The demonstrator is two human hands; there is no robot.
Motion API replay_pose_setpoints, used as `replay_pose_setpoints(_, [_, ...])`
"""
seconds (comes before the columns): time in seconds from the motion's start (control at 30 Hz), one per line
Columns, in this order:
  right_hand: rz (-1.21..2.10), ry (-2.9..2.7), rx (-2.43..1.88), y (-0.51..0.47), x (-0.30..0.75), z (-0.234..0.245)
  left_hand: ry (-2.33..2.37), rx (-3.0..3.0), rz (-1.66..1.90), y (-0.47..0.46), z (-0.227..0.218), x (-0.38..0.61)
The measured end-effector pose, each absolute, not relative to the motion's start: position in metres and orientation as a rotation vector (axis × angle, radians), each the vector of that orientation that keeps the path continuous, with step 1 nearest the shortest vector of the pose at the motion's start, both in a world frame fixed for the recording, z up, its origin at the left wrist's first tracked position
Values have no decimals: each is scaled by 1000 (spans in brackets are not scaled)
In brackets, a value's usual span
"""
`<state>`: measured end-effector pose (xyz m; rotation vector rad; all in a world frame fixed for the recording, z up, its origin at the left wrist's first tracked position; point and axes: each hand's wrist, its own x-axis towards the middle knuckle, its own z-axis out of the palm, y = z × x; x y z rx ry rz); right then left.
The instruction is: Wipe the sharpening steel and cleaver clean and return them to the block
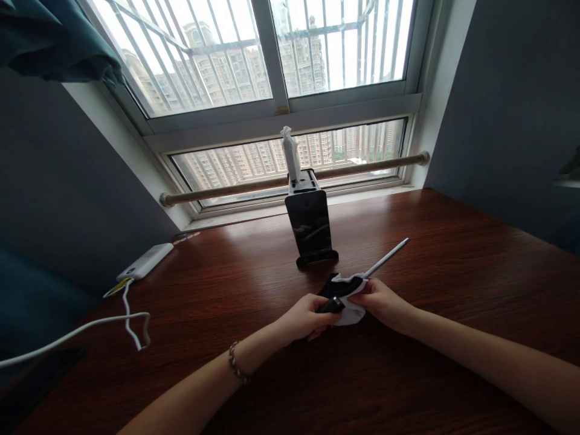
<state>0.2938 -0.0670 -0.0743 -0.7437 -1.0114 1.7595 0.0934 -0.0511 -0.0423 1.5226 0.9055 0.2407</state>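
Note:
My left hand (301,317) is closed around a short black cylindrical object (333,305), whose kind I cannot make out. Right beside it, my right hand (380,302) pinches a crumpled black-and-white cloth piece (353,311), which lies between the two hands. A thin light-grey rod (386,258) with a darker tip slants up and right from the cloth, by the right fingertips. Its lower end is hidden. Whether the right fingers also grip the rod cannot be seen.
A black stand (310,223) rises just beyond my hands, with a white tissue-like piece (290,152) sticking up behind it. At the left lie a white power bank (147,261) and a white cable (81,326). The brown wooden table (244,260) reaches the barred window.

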Motion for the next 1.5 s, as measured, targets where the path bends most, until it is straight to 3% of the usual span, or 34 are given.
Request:
replay_pose_setpoints(0.83, [1810, -905, -696, -64, 295, -69, 914, 1467, 268, -51, -42, 95])
replay_pose_setpoints(1.5, [1281, -553, -830, -12, 342, -46, 919, 1362, 342, -51, -49, 93])
